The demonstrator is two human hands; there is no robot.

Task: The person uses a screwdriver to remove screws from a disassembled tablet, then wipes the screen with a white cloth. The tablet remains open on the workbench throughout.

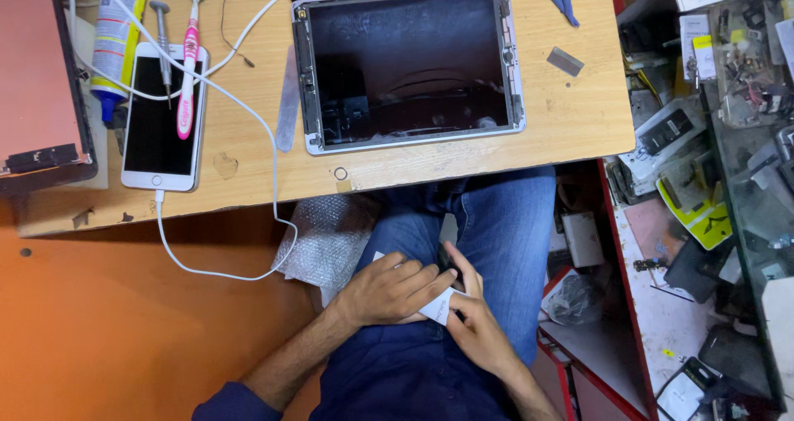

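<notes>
Fingers point(422, 284) of my left hand point(389, 291) lie curled flat over a small white card-like piece point(438, 307) resting on my lap, pressing it down against my jeans point(504, 222). Those of my right hand point(471, 322) are pinched shut on the card's lower right edge, thumb on top, with one finger raised along a dark object just behind it that I cannot make out. Both hands touch each other over the piece, well below the edge of the wooden surface point(579, 115).

On that surface, straight above my knees, an opened tablet point(409, 65) lies with its dark screen up and its silver frame bare on the left side. A thin metal pry tool point(288, 111) lies just beside its left edge. Further left a white phone point(164, 115) lies face up, a white cable point(248, 123) plugged into its bottom and looping off the surface's edge. A pink toothbrush point(188, 82) and a small screwdriver point(163, 45) rest across the phone, and a glue tube point(116, 45) lies near its top corner. Bubble wrap point(327, 243) hangs beside my left knee.
</notes>
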